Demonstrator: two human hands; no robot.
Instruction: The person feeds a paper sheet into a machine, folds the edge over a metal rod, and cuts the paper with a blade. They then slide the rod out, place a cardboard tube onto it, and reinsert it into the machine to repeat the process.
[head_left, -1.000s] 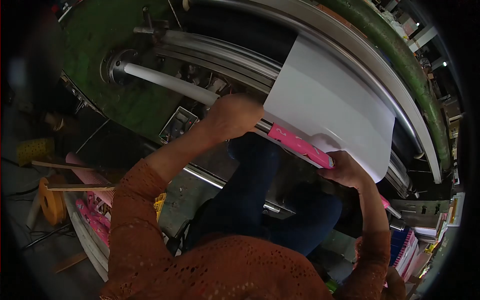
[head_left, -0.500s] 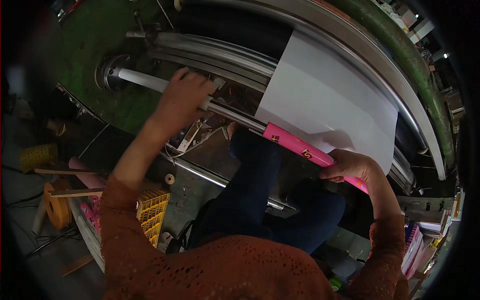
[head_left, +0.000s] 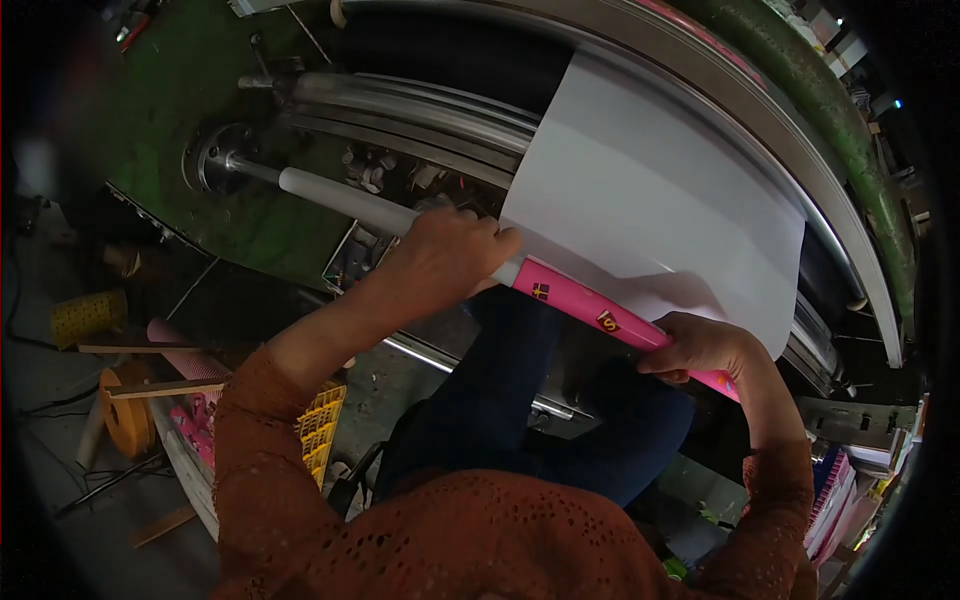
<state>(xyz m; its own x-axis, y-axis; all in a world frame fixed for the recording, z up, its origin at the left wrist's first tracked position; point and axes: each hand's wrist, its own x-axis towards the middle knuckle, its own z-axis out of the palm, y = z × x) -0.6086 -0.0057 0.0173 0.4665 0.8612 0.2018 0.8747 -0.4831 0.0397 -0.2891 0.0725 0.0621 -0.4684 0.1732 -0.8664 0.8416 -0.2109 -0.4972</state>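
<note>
At the machine's shaft, left hand (head_left: 440, 255): wrapping around the white tube (head_left: 345, 202).
Right hand (head_left: 700, 345): gripping the pink roll (head_left: 585, 305) under the white sheet (head_left: 650, 210).

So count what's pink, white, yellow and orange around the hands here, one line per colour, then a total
Pink: 2, the printed roll under both hands, the ribbed roll at left
White: 2, the sheet, the tube
Yellow: 2, the crate, the perforated cone
Orange: 1, the spool
Total: 7
</note>
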